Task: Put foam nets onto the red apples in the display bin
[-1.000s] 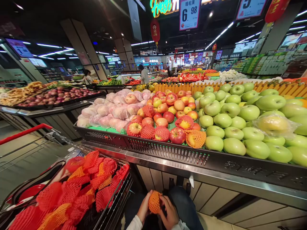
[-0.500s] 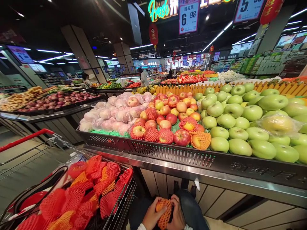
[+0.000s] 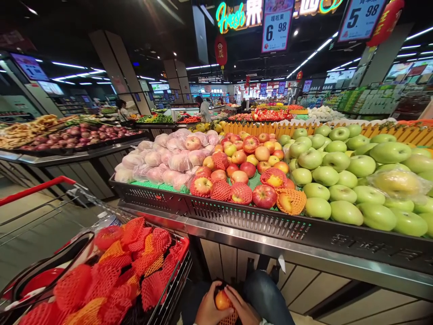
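Observation:
Low in front of me, my left hand (image 3: 209, 308) curls round an apple (image 3: 222, 299) from the left. My right hand (image 3: 242, 308) closes on it from the other side, its fingers lying over the top. The apple's orange-red upper part is bare. An orange foam net (image 3: 229, 319) covers its lower part, partly hidden by the hands. To the left, a shopping cart (image 3: 185, 251) holds a heap of red and orange foam nets (image 3: 111, 282).
A black display tray (image 3: 250, 221) holds red apples (image 3: 248, 169), green apples (image 3: 343, 192) and bagged pale pink fruit (image 3: 165, 158). Its metal edge (image 3: 203, 231) runs above my knees. A water bottle (image 3: 105, 221) lies in the cart. Onions (image 3: 77, 135) and people stand farther back.
The apple has turned in my hands, and more of its bare skin shows on top, with the net lower. My right fingers have moved over the apple. The view has shifted slightly.

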Demonstrator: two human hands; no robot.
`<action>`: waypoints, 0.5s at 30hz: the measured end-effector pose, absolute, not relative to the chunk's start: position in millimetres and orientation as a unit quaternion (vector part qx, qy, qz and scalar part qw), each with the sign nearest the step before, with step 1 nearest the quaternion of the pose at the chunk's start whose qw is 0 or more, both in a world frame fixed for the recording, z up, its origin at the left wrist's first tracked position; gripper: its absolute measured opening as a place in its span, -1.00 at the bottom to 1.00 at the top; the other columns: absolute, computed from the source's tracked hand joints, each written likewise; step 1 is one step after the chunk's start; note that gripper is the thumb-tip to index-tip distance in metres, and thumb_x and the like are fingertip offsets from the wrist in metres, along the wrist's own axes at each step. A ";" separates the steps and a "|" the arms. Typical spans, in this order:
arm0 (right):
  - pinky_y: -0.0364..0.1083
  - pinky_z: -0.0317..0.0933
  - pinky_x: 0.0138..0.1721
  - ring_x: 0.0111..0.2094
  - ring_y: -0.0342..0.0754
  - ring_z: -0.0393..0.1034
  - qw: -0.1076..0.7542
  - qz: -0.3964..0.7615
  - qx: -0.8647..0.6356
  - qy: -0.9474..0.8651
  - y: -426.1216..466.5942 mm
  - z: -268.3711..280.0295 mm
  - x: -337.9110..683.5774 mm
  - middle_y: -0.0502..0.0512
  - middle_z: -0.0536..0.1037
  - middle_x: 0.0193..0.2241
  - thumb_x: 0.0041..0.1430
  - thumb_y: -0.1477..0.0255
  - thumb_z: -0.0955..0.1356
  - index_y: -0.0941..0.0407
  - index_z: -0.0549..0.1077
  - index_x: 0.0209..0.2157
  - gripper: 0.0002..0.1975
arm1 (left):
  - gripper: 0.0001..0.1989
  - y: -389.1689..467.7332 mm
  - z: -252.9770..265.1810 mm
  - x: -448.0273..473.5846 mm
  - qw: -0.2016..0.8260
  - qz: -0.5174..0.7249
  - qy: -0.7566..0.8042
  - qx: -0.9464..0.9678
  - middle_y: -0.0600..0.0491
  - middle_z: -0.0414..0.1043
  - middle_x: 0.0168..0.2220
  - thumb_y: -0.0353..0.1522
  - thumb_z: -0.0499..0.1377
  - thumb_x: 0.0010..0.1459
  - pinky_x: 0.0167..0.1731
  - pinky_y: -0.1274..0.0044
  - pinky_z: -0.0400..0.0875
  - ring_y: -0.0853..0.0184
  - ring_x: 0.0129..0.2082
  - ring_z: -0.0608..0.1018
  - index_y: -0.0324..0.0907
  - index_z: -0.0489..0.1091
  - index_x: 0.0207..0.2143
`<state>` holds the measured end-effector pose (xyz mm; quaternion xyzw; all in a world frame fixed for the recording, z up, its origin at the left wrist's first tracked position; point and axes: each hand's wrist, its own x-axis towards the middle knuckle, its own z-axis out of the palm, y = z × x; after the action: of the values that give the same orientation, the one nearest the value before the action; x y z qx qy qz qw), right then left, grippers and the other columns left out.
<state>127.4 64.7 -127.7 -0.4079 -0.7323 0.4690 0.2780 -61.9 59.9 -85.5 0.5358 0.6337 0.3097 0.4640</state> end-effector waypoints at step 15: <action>0.15 0.29 0.06 -0.05 0.27 0.49 0.415 0.581 -0.401 -0.574 65.4 -133.7 125.9 0.15 0.60 -0.09 -0.26 0.29 0.56 -0.08 0.50 -0.01 -0.35 | -0.22 66.8 -106.4 -49.6 0.532 0.328 0.586 0.516 -0.08 0.45 -0.08 0.04 0.37 -0.19 0.06 0.38 0.28 0.12 -0.02 0.46 -0.17 0.32 0.02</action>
<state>125.9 65.4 -133.7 -0.4008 -0.5736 0.5812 0.4154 -49.6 66.8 -106.4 0.5157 0.5862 0.3282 0.5317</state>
